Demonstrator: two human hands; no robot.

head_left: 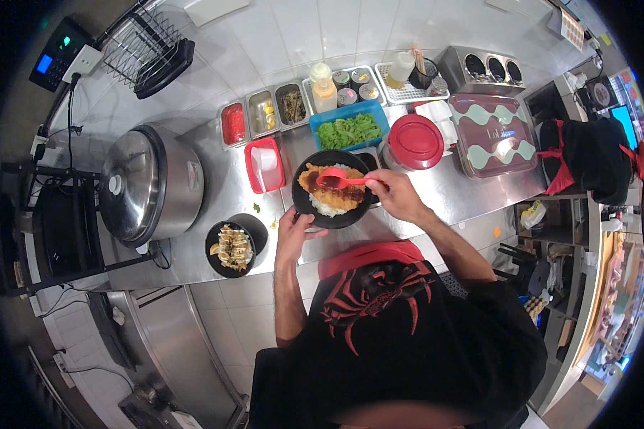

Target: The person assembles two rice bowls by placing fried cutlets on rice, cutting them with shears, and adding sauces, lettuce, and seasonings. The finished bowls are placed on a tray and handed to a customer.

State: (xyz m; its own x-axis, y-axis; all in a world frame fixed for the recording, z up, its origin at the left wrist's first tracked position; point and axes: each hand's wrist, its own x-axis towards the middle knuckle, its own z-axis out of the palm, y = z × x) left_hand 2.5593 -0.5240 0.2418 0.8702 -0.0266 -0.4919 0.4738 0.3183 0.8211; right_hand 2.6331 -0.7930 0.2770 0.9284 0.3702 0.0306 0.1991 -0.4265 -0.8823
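Mid-frame, your left hand [292,234] holds a black bowl [301,204], your right hand [395,195] a red spoon [353,181] over its food [334,203].

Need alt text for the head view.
The left hand holds a black bowl of rice and fried cutlet while the right hand holds a red spoon over it. Another filled bowl, a blue tub of greens and a large cooker stand on the steel counter.

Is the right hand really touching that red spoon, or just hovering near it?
Touching. The head view plainly shows the right hand gripping the red spoon by the end of its handle, with no gap between.
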